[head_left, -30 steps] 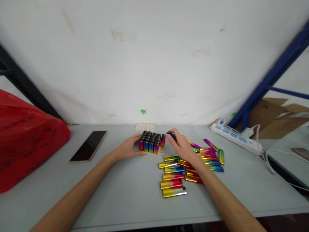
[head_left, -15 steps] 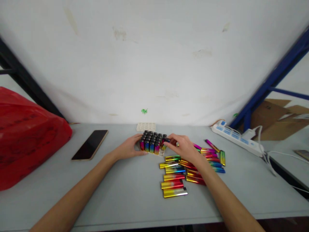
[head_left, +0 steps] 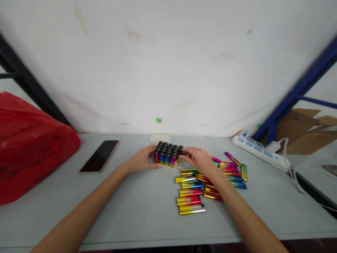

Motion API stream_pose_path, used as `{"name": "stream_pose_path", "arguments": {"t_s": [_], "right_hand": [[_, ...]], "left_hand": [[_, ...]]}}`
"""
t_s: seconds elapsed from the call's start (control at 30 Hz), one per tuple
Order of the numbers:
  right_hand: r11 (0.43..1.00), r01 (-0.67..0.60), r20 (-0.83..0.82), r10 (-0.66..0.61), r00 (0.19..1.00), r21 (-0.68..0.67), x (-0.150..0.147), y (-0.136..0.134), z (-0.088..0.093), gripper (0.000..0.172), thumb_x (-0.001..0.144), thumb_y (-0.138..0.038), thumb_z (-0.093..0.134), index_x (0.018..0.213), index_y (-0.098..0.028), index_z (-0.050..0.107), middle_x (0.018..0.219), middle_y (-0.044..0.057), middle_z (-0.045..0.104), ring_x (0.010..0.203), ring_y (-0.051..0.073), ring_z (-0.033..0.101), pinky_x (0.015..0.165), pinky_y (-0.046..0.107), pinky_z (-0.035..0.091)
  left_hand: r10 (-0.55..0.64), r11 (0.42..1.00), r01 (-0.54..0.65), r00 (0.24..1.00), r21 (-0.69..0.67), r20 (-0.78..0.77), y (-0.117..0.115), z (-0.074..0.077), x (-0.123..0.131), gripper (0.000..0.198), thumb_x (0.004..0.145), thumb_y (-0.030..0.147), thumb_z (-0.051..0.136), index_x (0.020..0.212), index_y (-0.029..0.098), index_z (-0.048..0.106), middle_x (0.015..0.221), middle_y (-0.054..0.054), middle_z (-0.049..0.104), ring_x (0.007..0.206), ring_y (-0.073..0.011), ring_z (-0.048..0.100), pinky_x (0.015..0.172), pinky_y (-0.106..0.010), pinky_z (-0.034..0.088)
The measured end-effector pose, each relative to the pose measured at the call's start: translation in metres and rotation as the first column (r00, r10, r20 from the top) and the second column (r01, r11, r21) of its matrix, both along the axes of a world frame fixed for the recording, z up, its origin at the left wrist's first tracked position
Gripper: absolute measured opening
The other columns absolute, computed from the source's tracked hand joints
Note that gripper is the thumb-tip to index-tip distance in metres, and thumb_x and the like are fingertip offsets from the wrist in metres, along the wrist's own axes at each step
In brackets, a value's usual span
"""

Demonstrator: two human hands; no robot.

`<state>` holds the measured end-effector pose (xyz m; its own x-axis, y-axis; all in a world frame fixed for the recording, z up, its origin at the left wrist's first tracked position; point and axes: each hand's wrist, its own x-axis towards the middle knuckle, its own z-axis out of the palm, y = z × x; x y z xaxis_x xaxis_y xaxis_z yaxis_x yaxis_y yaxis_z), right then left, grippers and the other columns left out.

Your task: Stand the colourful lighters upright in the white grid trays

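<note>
A block of upright rainbow-coloured lighters stands in a clear tray on the grey table. My left hand is curled against the block's left side, holding it steady. My right hand reaches in from the right, its fingertips pinched on a lighter at the block's right edge. Several loose lighters lie flat in front of and under my right forearm, and more of these loose lighters lie to its right.
A black phone lies to the left, and a red plastic bag sits at the far left. An empty white tray rests against the wall. A white power strip with cables lies at the right.
My right hand has brought a lighter down from beside the block to its right edge. My left hand has stayed at the block's left side.
</note>
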<state>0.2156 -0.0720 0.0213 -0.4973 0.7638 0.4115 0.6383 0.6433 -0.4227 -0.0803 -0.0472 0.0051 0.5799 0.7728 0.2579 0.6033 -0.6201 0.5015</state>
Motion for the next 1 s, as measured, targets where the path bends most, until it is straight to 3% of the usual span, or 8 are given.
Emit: {"name": "stream_pose_path", "arguments": {"t_s": [0.13, 0.3, 0.43, 0.57, 0.67, 0.73, 0.83, 1.0], "right_hand": [[1.0, 0.016, 0.034, -0.016, 0.999, -0.005, -0.005, -0.001, -0.001, 0.033, 0.097, -0.052, 0.055, 0.101, -0.023, 0.071, 0.089, 0.006, 0.075, 0.072, 0.019, 0.065, 0.067, 0.028, 0.042], [0.984, 0.172, 0.065, -0.17, 0.983, -0.035, 0.0, -0.007, 0.012, 0.05, 0.092, -0.065, 0.054, 0.071, -0.021, 0.067, 0.057, 0.001, 0.063, 0.052, 0.014, 0.051, 0.056, 0.028, 0.03], [0.987, 0.098, 0.115, -0.083, 0.99, -0.125, 0.008, -0.017, 0.032, 0.061, 0.1, -0.06, 0.041, 0.057, -0.02, 0.059, 0.049, 0.0, 0.052, 0.048, 0.012, 0.042, 0.054, 0.029, 0.025], [0.987, 0.04, 0.193, -0.009, 0.981, -0.157, 0.017, -0.018, 0.036, 0.047, 0.095, -0.056, 0.055, 0.068, -0.021, 0.07, 0.056, 0.0, 0.058, 0.053, 0.014, 0.047, 0.056, 0.028, 0.028], [0.975, -0.064, 0.22, 0.111, 0.969, -0.211, 0.024, -0.012, 0.027, 0.027, 0.088, -0.049, 0.068, 0.088, -0.023, 0.077, 0.082, 0.004, 0.069, 0.072, 0.018, 0.059, 0.067, 0.028, 0.039], [0.955, -0.112, 0.239, 0.181, 0.954, -0.275, 0.026, -0.009, 0.02, 0.023, 0.086, -0.042, 0.072, 0.097, -0.022, 0.077, 0.096, 0.006, 0.07, 0.085, 0.02, 0.062, 0.076, 0.029, 0.043], [0.928, -0.139, 0.261, 0.237, 0.936, -0.347, 0.026, -0.006, 0.015, 0.018, 0.084, -0.034, 0.074, 0.096, -0.02, 0.077, 0.099, 0.006, 0.07, 0.091, 0.022, 0.063, 0.082, 0.03, 0.044], [0.936, -0.103, 0.187, 0.174, 0.967, -0.338, 0.023, -0.006, 0.014, 0.014, 0.091, -0.029, 0.067, 0.1, -0.019, 0.066, 0.098, 0.006, 0.071, 0.089, 0.02, 0.063, 0.08, 0.03, 0.045]], "left_hand": [[-0.009, 1.0, 0.009, 1.0, -0.003, 0.018, -0.001, 0.0, 0.0, 0.074, 0.076, 0.052, 0.079, 0.138, 0.02, 0.056, 0.144, -0.01, 0.058, 0.131, -0.0313, 0.054, 0.115, -0.04, 0.039], [-0.005, 1.0, 0.005, 1.0, -0.016, 0.003, 0.001, -0.002, -0.001, 0.075, 0.077, 0.053, 0.078, 0.14, 0.019, 0.054, 0.145, -0.011, 0.056, 0.131, -0.0316, 0.054, 0.115, -0.041, 0.04], [-0.013, 1.0, 0.013, 1.0, -0.012, 0.0, 0.002, -0.004, -0.003, 0.077, 0.077, 0.054, 0.078, 0.141, 0.019, 0.053, 0.146, -0.011, 0.055, 0.132, -0.031, 0.053, 0.115, -0.041, 0.039], [-0.02, 1.0, 0.02, 1.0, -0.013, 0.003, 0.002, -0.005, -0.004, 0.077, 0.078, 0.054, 0.078, 0.141, 0.019, 0.053, 0.146, -0.011, 0.056, 0.131, -0.0306, 0.054, 0.114, -0.039, 0.04], [-0.005, 1.0, 0.005, 1.0, -0.011, 0.002, 0.002, -0.004, -0.003, 0.077, 0.076, 0.054, 0.079, 0.14, 0.018, 0.055, 0.144, -0.011, 0.057, 0.129, -0.0318, 0.056, 0.113, -0.039, 0.041], [0.002, 1.0, -0.002, 1.0, -0.005, 0.003, 0.001, -0.003, -0.002, 0.077, 0.076, 0.054, 0.079, 0.139, 0.017, 0.055, 0.143, -0.011, 0.058, 0.129, -0.0324, 0.056, 0.113, -0.04, 0.041], [0.0, 1.0, 0.0, 1.0, 0.006, 0.003, 0.001, -0.002, -0.002, 0.077, 0.076, 0.054, 0.079, 0.139, 0.016, 0.056, 0.143, -0.011, 0.059, 0.129, -0.0325, 0.056, 0.114, -0.039, 0.041], [-0.009, 1.0, 0.009, 1.0, 0.006, 0.006, 0.001, -0.002, -0.002, 0.074, 0.077, 0.053, 0.078, 0.138, 0.018, 0.056, 0.143, -0.011, 0.059, 0.13, -0.0314, 0.056, 0.114, -0.039, 0.042]]}}
